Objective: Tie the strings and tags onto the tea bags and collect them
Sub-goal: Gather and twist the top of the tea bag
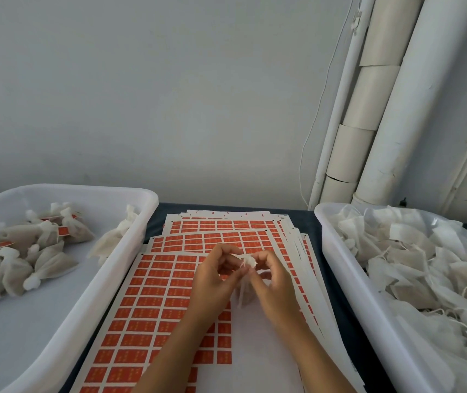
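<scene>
Tea bag (245, 290) pinched between both hands.
Left hand (212, 282) and right hand (273, 282) fingers clamp its gathered neck (string too blurred to trace).

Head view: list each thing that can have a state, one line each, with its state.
Small white tea bag: held above the sheets, neck gathered, no tag seen.
Left hand: pinching the bag's neck.
Right hand: pinching the bag's neck.
White plastic tub on the left: holds tied, tagged bags, partly filled.
White plastic tub on the right: heaped with loose bags.
Orange tag sheets: stacked flat, fanned, some tags gone.
</scene>
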Motion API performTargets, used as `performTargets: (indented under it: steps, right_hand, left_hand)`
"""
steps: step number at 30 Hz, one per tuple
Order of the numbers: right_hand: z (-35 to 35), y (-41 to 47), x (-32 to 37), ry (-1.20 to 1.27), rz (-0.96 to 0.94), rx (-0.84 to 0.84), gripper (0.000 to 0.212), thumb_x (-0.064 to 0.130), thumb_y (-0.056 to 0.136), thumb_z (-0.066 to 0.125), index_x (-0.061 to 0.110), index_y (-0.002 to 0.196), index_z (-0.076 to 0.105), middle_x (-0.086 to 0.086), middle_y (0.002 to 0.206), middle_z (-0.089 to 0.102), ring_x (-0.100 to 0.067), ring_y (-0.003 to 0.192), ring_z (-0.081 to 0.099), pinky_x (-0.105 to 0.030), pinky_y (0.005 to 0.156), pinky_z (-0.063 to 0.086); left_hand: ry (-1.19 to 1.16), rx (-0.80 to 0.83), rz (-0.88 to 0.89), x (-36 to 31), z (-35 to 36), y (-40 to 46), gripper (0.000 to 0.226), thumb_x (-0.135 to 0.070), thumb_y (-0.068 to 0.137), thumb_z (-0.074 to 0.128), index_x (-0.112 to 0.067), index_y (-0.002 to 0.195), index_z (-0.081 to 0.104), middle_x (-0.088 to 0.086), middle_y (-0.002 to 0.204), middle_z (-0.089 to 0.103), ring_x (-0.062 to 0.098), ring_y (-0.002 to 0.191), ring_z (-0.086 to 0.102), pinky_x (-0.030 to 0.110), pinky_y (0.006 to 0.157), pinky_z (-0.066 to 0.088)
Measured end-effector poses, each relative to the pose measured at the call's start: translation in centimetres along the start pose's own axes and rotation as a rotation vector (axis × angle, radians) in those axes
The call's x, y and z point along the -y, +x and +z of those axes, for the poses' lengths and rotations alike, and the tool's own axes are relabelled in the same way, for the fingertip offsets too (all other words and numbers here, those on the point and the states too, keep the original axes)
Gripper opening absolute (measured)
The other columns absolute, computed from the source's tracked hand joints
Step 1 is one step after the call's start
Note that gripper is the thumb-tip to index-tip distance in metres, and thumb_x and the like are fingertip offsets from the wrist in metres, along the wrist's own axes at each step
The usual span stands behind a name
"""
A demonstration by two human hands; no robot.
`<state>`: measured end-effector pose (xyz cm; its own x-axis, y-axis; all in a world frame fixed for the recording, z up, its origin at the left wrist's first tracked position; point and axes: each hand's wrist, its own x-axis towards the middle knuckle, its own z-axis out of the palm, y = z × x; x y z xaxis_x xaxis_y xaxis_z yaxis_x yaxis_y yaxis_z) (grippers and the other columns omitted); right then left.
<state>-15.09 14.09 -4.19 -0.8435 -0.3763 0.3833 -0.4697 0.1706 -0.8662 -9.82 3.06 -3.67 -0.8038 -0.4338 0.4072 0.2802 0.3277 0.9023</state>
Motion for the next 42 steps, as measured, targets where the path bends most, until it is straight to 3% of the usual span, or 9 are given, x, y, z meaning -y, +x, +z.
performTargets:
  steps: [7,10,16,20,27,32,36,40,42]
  right_hand:
    - [-0.2,-0.3,0.2,0.05,-0.095,0.043,0.01,0.021,0.086,0.062,0.027,0.086,0.053,0.015,0.09,0.061,0.0,0.089,0.057,-0.006,0.074,0.045]
    - [-0.5,-0.3,0.4,0.122,-0.121,0.118,0.009,0.024,0.082,0.051,0.018,0.083,0.058,0.009,0.089,0.061,-0.006,0.092,0.057,-0.012,0.081,0.047]
    - [-0.4,0.1,0.1,0.148,0.018,0.055,0.01,0.021,0.088,0.062,0.03,0.092,0.06,0.011,0.095,0.064,-0.009,0.09,0.062,-0.014,0.07,0.052]
    - [-0.7,0.2,-0.1,0.088,-0.013,0.071,0.015,0.017,0.085,0.065,0.024,0.098,0.066,0.012,0.098,0.066,-0.005,0.093,0.062,-0.014,0.077,0.052]
    - [-1.1,0.3,-0.2,0.072,-0.026,0.082,0.013,0.014,0.085,0.066,0.026,0.082,0.064,0.008,0.086,0.067,-0.012,0.082,0.065,-0.021,0.074,0.055]
    - [-0.9,0.2,-0.3,0.072,-0.042,0.034,0.011,0.019,0.087,0.062,0.028,0.084,0.058,0.012,0.083,0.064,-0.003,0.078,0.063,-0.013,0.066,0.052]
    - [-1.0,0.2,-0.1,0.113,-0.067,-0.039,0.013,0.019,0.087,0.059,0.031,0.087,0.055,0.012,0.083,0.065,-0.005,0.07,0.066,-0.014,0.058,0.052]
    - [-1.0,0.1,-0.2,0.032,-0.105,-0.061,0.02,0.017,0.087,0.061,0.035,0.086,0.052,0.02,0.087,0.062,0.007,0.083,0.062,-0.007,0.065,0.049]
    - [-1.2,0.2,-0.3,0.029,-0.108,-0.065,0.02,0.017,0.087,0.062,0.035,0.086,0.052,0.019,0.088,0.063,0.005,0.082,0.064,-0.009,0.065,0.05]
  left_hand:
    - [0.026,-0.067,-0.014,0.1,0.1,0.0,0.03,0.0,0.08,0.069,-0.024,0.094,0.057,-0.004,0.082,0.065,0.007,0.076,0.064,0.016,0.065,0.054]
    - [0.03,-0.072,-0.003,0.2,-0.1,0.1,0.031,0.006,0.08,0.067,-0.021,0.092,0.059,-0.001,0.086,0.065,0.011,0.08,0.064,0.02,0.071,0.055]
    - [0.005,-0.02,-0.005,0.0,-0.3,0.1,0.027,0.009,0.081,0.063,-0.017,0.088,0.062,-0.001,0.084,0.067,0.007,0.078,0.065,0.016,0.07,0.053]
    - [-0.007,-0.017,-0.026,0.2,-0.3,0.2,0.024,0.009,0.081,0.063,-0.013,0.087,0.06,0.002,0.082,0.066,0.007,0.075,0.065,0.016,0.068,0.053]
    - [0.032,-0.006,-0.029,0.5,-0.5,0.4,0.029,0.012,0.08,0.062,-0.015,0.085,0.053,0.003,0.079,0.06,0.005,0.068,0.06,0.013,0.063,0.05]
    - [0.016,0.097,-0.057,0.5,-0.1,0.3,0.008,-0.003,0.091,0.054,-0.009,0.09,0.06,0.001,0.084,0.063,0.014,0.077,0.06,0.015,0.068,0.051]
    - [-0.102,0.307,-0.13,0.5,-0.3,-0.1,0.01,-0.017,0.093,0.047,-0.017,0.1,0.054,0.001,0.094,0.061,0.013,0.088,0.058,0.015,0.077,0.048]
    - [-0.014,0.354,-0.111,0.7,0.2,-0.5,0.019,-0.025,0.089,0.061,-0.024,0.101,0.046,-0.012,0.083,0.055,-0.004,0.071,0.055,0.01,0.065,0.046]
    - [-0.015,0.304,-0.098,0.7,0.3,-0.5,0.021,-0.027,0.086,0.064,-0.022,0.101,0.049,-0.008,0.085,0.058,-0.001,0.071,0.057,0.012,0.063,0.047]
